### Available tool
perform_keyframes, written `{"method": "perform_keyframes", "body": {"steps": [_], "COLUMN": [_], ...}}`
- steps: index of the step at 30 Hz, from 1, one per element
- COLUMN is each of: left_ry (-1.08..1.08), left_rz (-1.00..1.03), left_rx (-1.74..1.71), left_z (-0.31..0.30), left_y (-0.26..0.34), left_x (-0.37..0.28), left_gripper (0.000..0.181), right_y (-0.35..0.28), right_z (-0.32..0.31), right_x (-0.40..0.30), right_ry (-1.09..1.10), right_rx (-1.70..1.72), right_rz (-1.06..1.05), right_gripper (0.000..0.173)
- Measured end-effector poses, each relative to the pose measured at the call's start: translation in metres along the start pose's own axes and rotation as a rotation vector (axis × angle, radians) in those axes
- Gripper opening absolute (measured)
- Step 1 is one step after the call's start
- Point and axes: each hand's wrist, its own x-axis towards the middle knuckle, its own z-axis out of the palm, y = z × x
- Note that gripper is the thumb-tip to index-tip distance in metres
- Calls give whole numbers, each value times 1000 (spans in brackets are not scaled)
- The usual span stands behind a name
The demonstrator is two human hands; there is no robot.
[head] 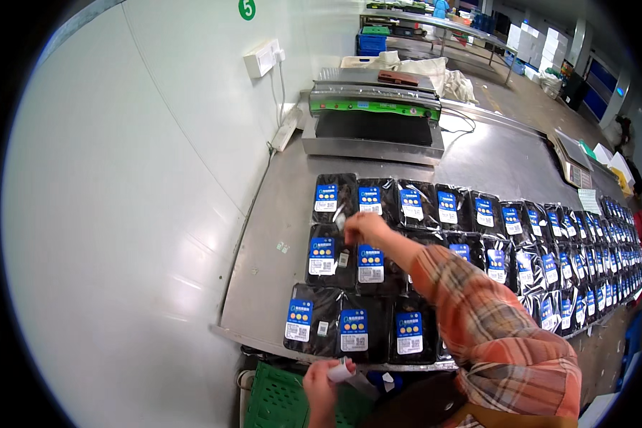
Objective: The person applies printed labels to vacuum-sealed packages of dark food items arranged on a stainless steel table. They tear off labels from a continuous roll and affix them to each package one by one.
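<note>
Rows of black plastic trays wrapped in clear film, each with a blue and white label, cover much of a steel table point(273, 267). My right hand point(364, 227) is over the back-left tray point(329, 211), its fingers pinched at a small whitish sticker point(341, 221). Small white stickers also lie on the left tray of the middle row point(329, 275) and on the front-left tray point(305, 342). At the table's front edge, my left hand point(323, 380) grips a small roll of white labels point(341, 371).
A film-wrapping machine point(374, 123) stands at the back left beside the white wall, with a brown case point(398, 78) on top. A weighing scale point(572, 160) is at the back right. Below the front edge sits a green perforated crate point(275, 398).
</note>
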Motion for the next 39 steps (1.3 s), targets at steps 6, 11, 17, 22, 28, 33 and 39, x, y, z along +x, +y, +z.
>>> {"method": "perform_keyframes", "body": {"steps": [6, 11, 17, 22, 28, 33, 39], "left_ry": [-99, -82, -58, -51, -55, 6, -194], "left_rz": [-91, -178, -134, -141, -103, -55, 102], "left_rx": [70, 162, 184, 173, 297, 449, 613], "left_z": [-1, -8, 16, 0, -18, 15, 2], "left_y": [11, 8, 29, 16, 10, 43, -18], "left_x": [-35, -31, -20, -17, -21, -20, 25], "left_gripper": [36, 15, 4, 7, 13, 14, 18], "right_y": [-5, -14, -28, -15, 17, -32, 9], "right_z": [-7, -14, -14, -8, -14, 43, 81], "right_x": [108, 100, 80, 107, 120, 22, -184], "right_ry": [440, 305, 393, 497, 585, 102, -966], "right_rx": [-103, -740, -337, -225, -1414, -1449, -999], "right_rz": [137, 250, 135, 60, -490, -229, -45], "right_gripper": [13, 19, 21, 15, 34, 41, 32]}}
